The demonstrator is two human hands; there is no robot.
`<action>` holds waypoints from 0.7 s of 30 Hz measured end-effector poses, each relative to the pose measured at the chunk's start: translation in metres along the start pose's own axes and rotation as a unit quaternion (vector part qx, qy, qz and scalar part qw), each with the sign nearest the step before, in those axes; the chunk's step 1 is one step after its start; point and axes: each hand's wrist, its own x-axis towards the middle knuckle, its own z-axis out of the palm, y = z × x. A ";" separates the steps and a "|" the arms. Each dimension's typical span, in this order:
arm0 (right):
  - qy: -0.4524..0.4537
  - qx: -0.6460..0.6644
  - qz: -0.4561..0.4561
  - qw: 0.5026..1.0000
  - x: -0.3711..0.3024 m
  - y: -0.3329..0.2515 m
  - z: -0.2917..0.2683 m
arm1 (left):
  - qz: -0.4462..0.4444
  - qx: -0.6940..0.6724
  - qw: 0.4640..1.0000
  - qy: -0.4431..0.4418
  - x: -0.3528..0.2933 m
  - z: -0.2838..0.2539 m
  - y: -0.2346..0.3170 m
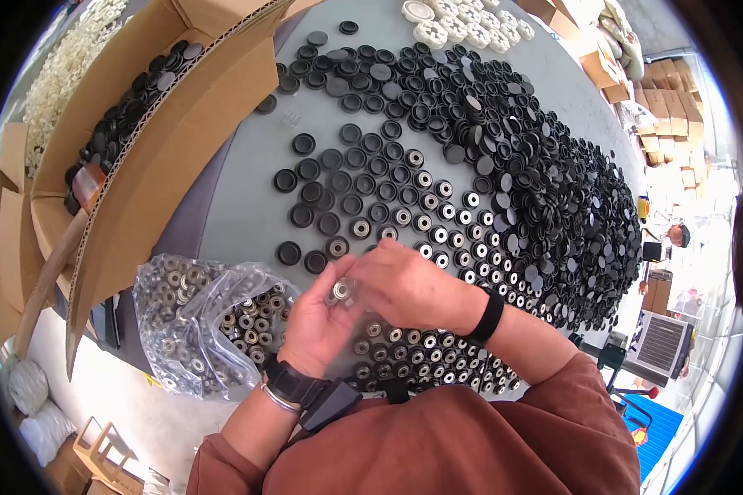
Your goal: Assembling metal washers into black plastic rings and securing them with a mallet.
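Observation:
My left hand (pixel 312 323) is cupped palm up over the table, with a few small metal bearings (pixel 339 291) in it. Close against it, my right hand (pixel 417 285) reaches across from the right. Motion smears its fingertips, so what they hold cannot be made out. Beyond both hands lie rows of round black plastic caps (pixel 304 143), open side up. Many caps nearer me and to the right have a bearing (pixel 423 179) seated in the middle. Left of my left hand, a clear plastic bag (pixel 215 301) full of loose bearings lies open.
A large heap of black caps (pixel 545 177) covers the table's right side. White plastic parts (pixel 462 23) stand at the far edge. On the left, an open cardboard box (pixel 198 107) holds more black discs and a wooden-handled tool (pixel 54 276). Stacked cartons (pixel 669 111) stand far right.

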 end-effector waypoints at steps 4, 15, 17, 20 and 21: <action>0.171 -0.080 0.148 0.971 0.009 0.050 -0.027 | 0.000 -0.034 0.999 0.025 -0.001 0.005 0.002; 0.111 -0.201 0.161 0.960 0.021 0.109 -0.023 | -0.019 -0.023 0.999 0.028 -0.007 -0.004 0.001; 0.101 -0.200 0.160 0.961 0.024 0.108 -0.024 | -0.016 -0.023 0.999 0.033 -0.008 -0.004 0.001; 0.055 -0.230 0.157 0.959 0.027 0.111 -0.030 | -0.020 -0.012 0.999 0.031 -0.006 -0.002 0.002; 0.018 -0.253 0.149 0.956 0.028 0.111 -0.030 | -0.017 -0.021 1.000 0.016 -0.006 -0.003 0.002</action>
